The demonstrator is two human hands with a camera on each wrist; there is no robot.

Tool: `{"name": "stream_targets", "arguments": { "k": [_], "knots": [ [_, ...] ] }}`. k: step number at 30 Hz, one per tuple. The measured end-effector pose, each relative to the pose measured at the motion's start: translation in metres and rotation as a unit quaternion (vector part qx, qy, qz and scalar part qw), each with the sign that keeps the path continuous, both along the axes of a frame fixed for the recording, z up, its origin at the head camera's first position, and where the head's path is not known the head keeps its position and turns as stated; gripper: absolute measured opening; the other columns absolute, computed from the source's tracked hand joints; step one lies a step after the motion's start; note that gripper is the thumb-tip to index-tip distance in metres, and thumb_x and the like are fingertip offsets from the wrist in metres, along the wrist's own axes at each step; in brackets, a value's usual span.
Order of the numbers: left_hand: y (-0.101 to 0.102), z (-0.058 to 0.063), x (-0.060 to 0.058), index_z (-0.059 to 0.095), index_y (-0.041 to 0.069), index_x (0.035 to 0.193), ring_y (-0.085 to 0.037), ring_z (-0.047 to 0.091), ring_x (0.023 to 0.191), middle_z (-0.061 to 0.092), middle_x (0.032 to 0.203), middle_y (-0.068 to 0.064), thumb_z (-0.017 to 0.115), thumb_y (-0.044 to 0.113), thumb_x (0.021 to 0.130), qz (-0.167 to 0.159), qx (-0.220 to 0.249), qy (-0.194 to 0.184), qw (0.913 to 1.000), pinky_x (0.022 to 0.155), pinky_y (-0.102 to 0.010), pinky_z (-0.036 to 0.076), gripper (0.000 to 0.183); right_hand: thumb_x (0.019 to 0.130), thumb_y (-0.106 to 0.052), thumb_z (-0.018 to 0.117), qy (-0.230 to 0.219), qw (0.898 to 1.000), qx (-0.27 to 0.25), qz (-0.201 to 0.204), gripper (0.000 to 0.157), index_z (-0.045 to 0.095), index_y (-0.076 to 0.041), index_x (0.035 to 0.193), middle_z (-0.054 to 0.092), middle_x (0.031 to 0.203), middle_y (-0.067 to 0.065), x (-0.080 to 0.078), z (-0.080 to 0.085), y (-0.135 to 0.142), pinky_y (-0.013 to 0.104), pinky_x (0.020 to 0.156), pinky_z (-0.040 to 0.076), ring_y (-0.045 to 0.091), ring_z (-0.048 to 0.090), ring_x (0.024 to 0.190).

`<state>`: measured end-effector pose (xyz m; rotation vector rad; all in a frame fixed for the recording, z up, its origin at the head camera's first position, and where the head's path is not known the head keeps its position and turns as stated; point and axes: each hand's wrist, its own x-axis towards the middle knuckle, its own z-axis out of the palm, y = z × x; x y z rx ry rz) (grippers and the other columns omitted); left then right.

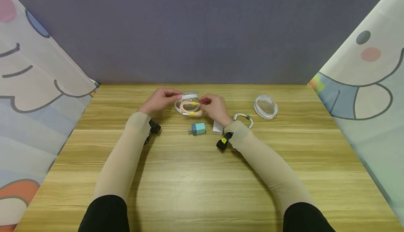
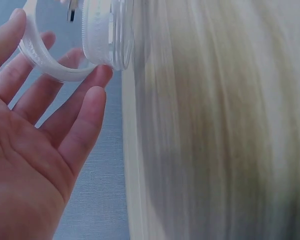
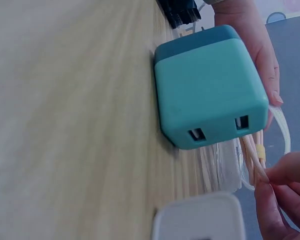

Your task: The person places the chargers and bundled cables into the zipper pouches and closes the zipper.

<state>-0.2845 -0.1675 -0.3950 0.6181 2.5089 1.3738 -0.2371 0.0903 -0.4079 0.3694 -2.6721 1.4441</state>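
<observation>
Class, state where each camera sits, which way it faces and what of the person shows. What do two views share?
Head: on the head, facing forward and down at the table; both forearms, left hand and right hand show.
Left wrist: on the left wrist, facing the clear round case; the left hand shows.
Right wrist: on the right wrist, facing the teal adapter and peach cable; both hands show.
Shared: head and right wrist show adapter and cable.

A coiled, yellow-tied peach cable (image 1: 188, 102) is at an open clear case (image 2: 97, 37).
</observation>
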Motion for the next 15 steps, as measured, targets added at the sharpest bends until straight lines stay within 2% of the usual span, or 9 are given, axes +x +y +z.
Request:
{"name": "stream_targets", "arguments": {
  "k": [9, 15],
  "knots": [
    [0.001, -0.003, 0.001, 0.07, 0.011, 0.123, -0.022, 0.06, 0.113, 0.066, 0.122, -0.007, 0.065, 0.041, 0.097, -0.006, 0.002, -0.006, 1.0, 0.097, -0.043, 0.046, 0.04, 0.088, -0.001, 0.071, 0.046, 0.998, 0.003, -0.046, 0.013, 0.075, -0.002, 0.1, 0.073, 0.095, 0.009, -0.005, 0.001, -0.011, 0.029, 0.076, 0.055, 0.021, 0.068, 0.085],
    [0.002, -0.006, -0.002, 0.069, 0.008, 0.125, -0.024, 0.058, 0.115, 0.064, 0.126, -0.01, 0.063, 0.037, 0.099, -0.009, 0.005, -0.019, 0.9998, 0.098, -0.045, 0.045, 0.04, 0.09, -0.004, 0.072, 0.046, 0.997, 0.01, -0.055, 0.011, 0.074, -0.003, 0.101, 0.073, 0.095, 0.009, -0.007, -0.002, -0.016, 0.031, 0.075, 0.054, 0.021, 0.067, 0.085]
  ]
}}
